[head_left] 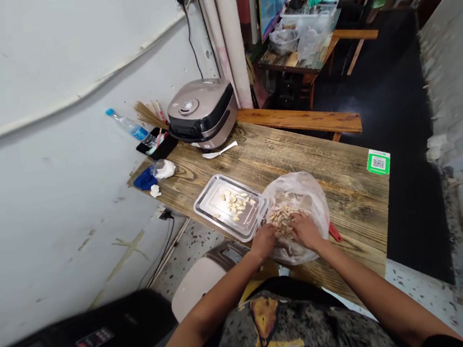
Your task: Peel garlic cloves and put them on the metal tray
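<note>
Nearest, the patterned shirt front [301, 328] and both forearms of the person; the arms extend forward over the near edge of the counter [353, 203]. The left hand [266, 240] is at the near left side of an open translucent plastic bag [317, 196], fingers bent inward over its mouth. The right hand [305, 229] is inside the bag, fingers bent down onto a heap of pale seed-like pieces [282, 217]. The heap lies between the two hands and slightly beyond them, touching the right fingertips. Whether either hand pinches a piece cannot be told at this size.

A red handle [335, 232] shows just beside the bag, to its right. Left of the bag, adjoining it, is a shallow metal tray [208, 197]; loose cream pieces [235, 202] are scattered on it, well clear of the left hand.

Beyond the tray: a blue cloth [145, 179], a white utensil [220, 150] and a rice cooker [202, 109], lid down. A tilted bottle [130, 127] is by the wall. A green-bordered code card [378, 162] lies at the right far corner.

Farther off: a wooden bench [301, 120], then a second counter bearing a clear tub [309, 16].
</note>
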Available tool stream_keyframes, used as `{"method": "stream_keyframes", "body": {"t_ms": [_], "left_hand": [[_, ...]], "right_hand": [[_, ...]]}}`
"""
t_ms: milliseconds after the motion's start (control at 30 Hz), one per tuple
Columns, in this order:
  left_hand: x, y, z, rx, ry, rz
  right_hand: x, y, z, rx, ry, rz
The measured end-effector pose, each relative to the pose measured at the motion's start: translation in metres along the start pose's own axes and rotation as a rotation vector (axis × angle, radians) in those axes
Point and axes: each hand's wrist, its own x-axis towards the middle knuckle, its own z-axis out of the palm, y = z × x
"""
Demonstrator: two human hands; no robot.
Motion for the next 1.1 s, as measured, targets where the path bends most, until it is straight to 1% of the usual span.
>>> {"method": "stream_keyframes", "body": {"t_ms": [67, 133, 233, 300, 367, 433, 500, 567, 633, 733, 800, 900, 933, 1000, 1100], "left_hand": [[-0.002, -0.002, -0.003, -0.003, 0.078, -0.044], [-0.002, -0.003, -0.005, -0.009, 0.128, -0.135], [0.001, -0.002, -0.008, -0.039, 0.154, -0.224], [0.003, -0.003, -0.009, -0.056, 0.168, -0.237], [0.004, -0.004, -0.009, -0.076, 0.165, -0.242], [0.004, -0.004, -0.008, -0.116, 0.153, -0.254], [0.005, -0.002, -0.007, -0.201, 0.135, -0.279], [0.008, 0.005, -0.006, -0.363, 0.092, -0.296], [0.013, 0.016, -0.005, -0.586, 0.042, -0.282], [0.018, 0.036, -0.007, -0.885, 0.022, -0.241], [0.02, 0.049, -0.01, -1.013, 0.029, -0.253], [0.021, 0.062, -0.013, -1.159, 0.02, -0.294], [0.022, 0.065, -0.014, -1.193, 0.02, -0.302], [0.024, 0.069, -0.013, -1.232, 0.028, -0.308], [0.027, 0.073, -0.011, -1.264, 0.091, -0.308]], "right_hand": [[0.007, -0.001, 0.001, 0.018, -0.006, -0.012], [0.02, -0.008, 0.004, 0.043, -0.04, -0.033], [0.043, -0.023, 0.011, 0.057, -0.042, -0.058], [0.053, -0.03, 0.016, 0.059, -0.024, -0.042], [0.056, -0.032, 0.018, 0.064, -0.005, -0.021], [0.052, -0.028, 0.017, 0.066, 0.012, -0.011], [0.044, -0.022, 0.012, 0.153, 0.05, 0.02], [0.033, -0.015, 0.004, 0.377, 0.094, 0.072], [0.021, -0.013, -0.005, 0.594, 0.124, 0.089], [0.007, -0.015, -0.02, 0.752, 0.204, 0.099], [0.001, -0.017, -0.029, 0.893, 0.253, 0.145], [-0.006, -0.015, -0.037, 1.176, 0.253, 0.209], [-0.007, -0.013, -0.038, 1.236, 0.257, 0.231], [-0.01, -0.008, -0.037, 1.265, 0.303, 0.284], [-0.013, -0.002, -0.033, 1.21, 0.381, 0.343]]}}
